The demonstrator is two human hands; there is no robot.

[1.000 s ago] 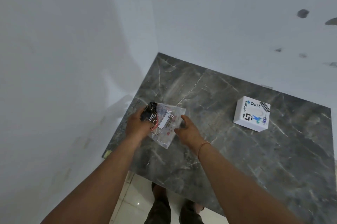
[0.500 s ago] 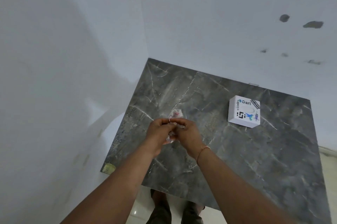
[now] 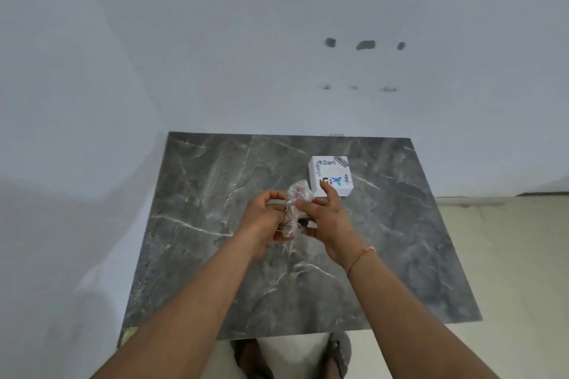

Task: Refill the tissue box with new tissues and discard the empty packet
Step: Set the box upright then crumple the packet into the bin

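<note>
The left hand [image 3: 267, 218] is curled round the left side of a crumpled clear packet [image 3: 295, 209], thumb and forefinger arched over its top and the other fingers folded against it lower down. The right hand [image 3: 327, 218] meets it from the other side: its thumb presses the packet's lower right part, near a dark printed patch, while the forefinger and the fingers beside it stand loose and half spread, pointing away from the body. A thin cord [image 3: 360, 257] circles the right wrist. The packet stands roughly upright between the two palms, scrunched narrow, its pale top poking above the knuckles; it is held in the air over the table [image 3: 197, 224], not resting on it. Whether anything is left inside cannot be told. Just beyond the right fingertips sits the box [image 3: 331, 175], white and square, with "Dart" and blue marks printed on its top, flat on the table toward the far right part of the slab. The table is grey marble with white veins and is pushed into a corner of pale walls [image 3: 92, 70]. Dark spots [image 3: 365, 45] mark the far wall above the box. Below the near edge, feet [image 3: 252, 360] show on a light floor [image 3: 508, 255].
</note>
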